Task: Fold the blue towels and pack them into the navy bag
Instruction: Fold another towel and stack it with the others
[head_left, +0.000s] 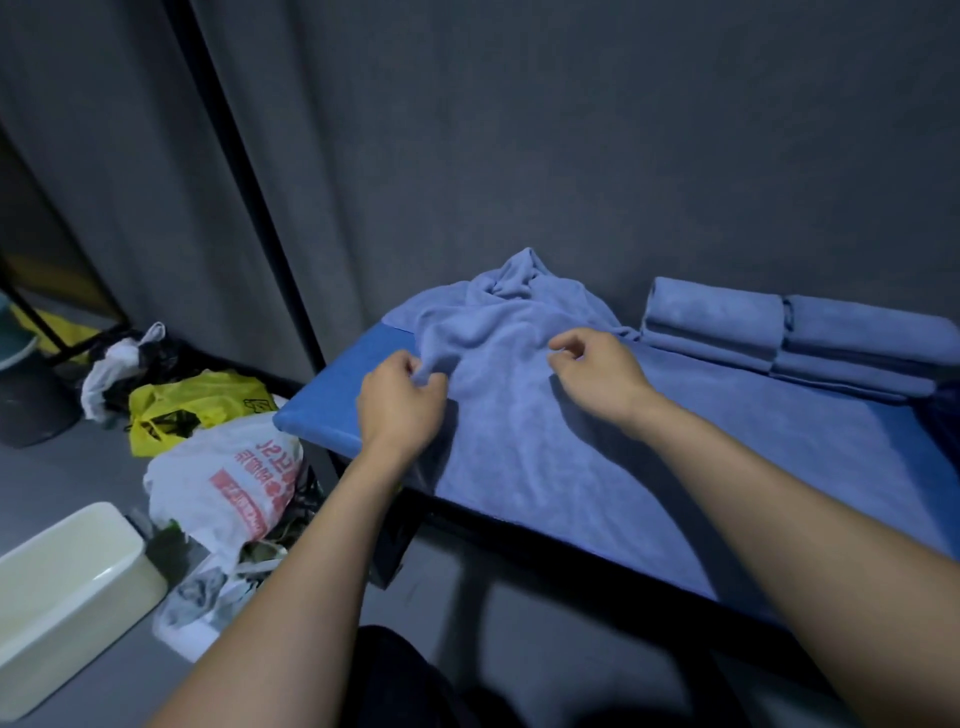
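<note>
Fingers of left hand pinch towel.

A blue table is standing at centre right of the frame. A loose blue towel is lying spread and rumpled across its top, bunching toward the upper centre. A stack of folded blue towels is sitting on the table at the right edge, just beside the loose towel.

At lower left, the grey floor is carrying a yellow plastic bag, a white printed bag and a cream bin.
</note>
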